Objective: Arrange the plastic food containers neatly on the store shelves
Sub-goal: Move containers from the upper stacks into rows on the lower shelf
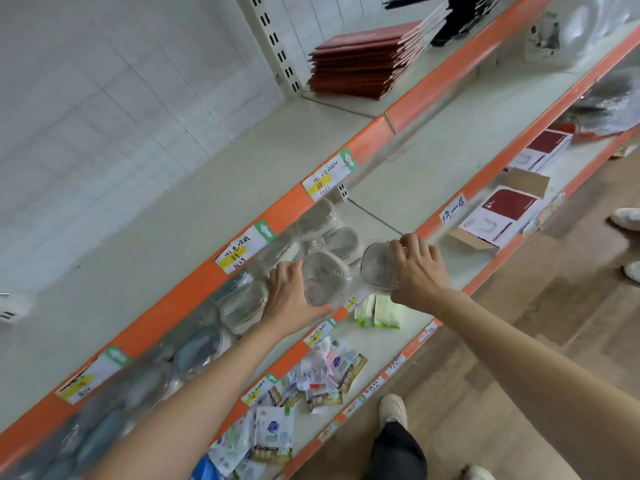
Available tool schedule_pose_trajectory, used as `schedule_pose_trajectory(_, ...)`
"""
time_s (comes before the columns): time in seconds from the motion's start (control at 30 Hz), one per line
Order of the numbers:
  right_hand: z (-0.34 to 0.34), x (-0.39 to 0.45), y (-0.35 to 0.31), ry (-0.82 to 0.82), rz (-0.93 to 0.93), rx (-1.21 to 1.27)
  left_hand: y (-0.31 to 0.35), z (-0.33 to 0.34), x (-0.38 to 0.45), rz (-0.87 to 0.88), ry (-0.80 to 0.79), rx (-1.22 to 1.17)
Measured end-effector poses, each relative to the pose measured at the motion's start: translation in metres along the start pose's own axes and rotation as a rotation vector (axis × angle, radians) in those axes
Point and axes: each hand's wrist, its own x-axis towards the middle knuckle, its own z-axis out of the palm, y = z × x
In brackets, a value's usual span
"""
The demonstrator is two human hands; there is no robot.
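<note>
My left hand (pixel 294 299) grips a clear plastic food container (pixel 322 278) at the front edge of the middle shelf (pixel 415 168). Just to its right, my right hand (pixel 417 268) holds a second clear container (pixel 375 263) from above, fingers curled over its rim. More clear containers (pixel 325 230) lie on the shelf just behind these two. A row of wrapped containers (pixel 194 341) runs along the same shelf toward the lower left, partly hidden by my left forearm.
The top shelf (pixel 173 220) has red folders (pixel 367 60) at its far end. Loose packets (pixel 311 386) and a green-white pack (pixel 384 311) lie on the lower shelf. Red-and-white boxes (pixel 502 216) sit further right. Another person's shoes (pixel 627 220) stand on the wooden floor.
</note>
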Motion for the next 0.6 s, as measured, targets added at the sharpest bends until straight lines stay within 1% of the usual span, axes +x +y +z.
schedule_pose_trajectory(0.07, 0.02, 0.0, 0.001, -0.035, 0.046, 0.019, -0.011, 0.016, 0.01, -0.076, -0.065, 0.025)
schedule_pose_trajectory(0.17, 0.045, 0.01, 0.001, -0.069, 0.08, 0.069, -0.028, 0.035, 0.032, -0.145, -0.082, 0.087)
schedule_pose_trajectory(0.37, 0.073, 0.066, -0.006, -0.035, 0.012, 0.087, -0.054, 0.063, 0.084, -0.223, 0.018, 0.061)
schedule_pose_trajectory(0.5, 0.08, 0.117, -0.022, -0.001, -0.057, 0.104, -0.07, 0.077, 0.107, -0.221, 0.112, -0.044)
schedule_pose_trajectory(0.6, 0.087, 0.145, -0.037, 0.024, -0.14, 0.082, -0.081, 0.086, 0.111, -0.192, 0.107, -0.033)
